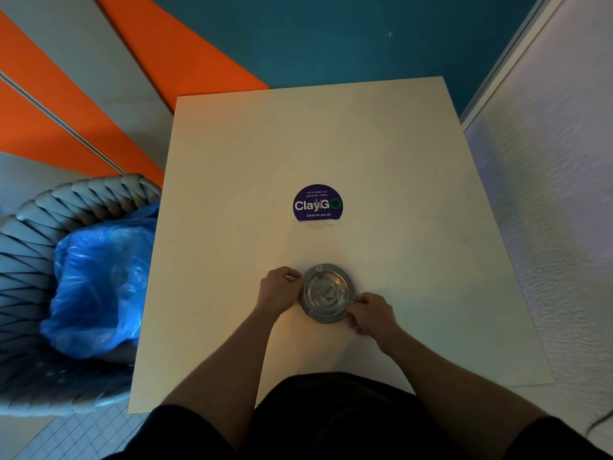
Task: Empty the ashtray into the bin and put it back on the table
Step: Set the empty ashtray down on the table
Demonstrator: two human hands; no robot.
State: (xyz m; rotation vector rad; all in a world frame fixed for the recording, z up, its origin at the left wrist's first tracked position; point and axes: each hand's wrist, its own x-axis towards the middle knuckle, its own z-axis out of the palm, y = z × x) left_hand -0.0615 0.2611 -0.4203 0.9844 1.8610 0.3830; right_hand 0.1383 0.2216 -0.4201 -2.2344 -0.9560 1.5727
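Observation:
A round metal ashtray (pixel 326 292) rests on the white table (pixel 381 194), near its front edge and a little below a purple sticker. My left hand (pixel 278 289) curls against the ashtray's left rim. My right hand (pixel 371 314) pinches the rim at its lower right. Both hands touch the ashtray, which sits flat on the tabletop. Its bowl is shiny, with some faint grey residue inside. The bin (pixel 39 293) is a grey woven basket lined with a blue plastic bag (pixel 99 277), standing on the floor just left of the table.
A round purple "ClayGo" sticker (pixel 317 203) lies at the table's middle. A white textured wall (pixel 557 194) runs close along the right side. Orange, grey and teal panels rise behind the table. My dark clothing fills the bottom of the view.

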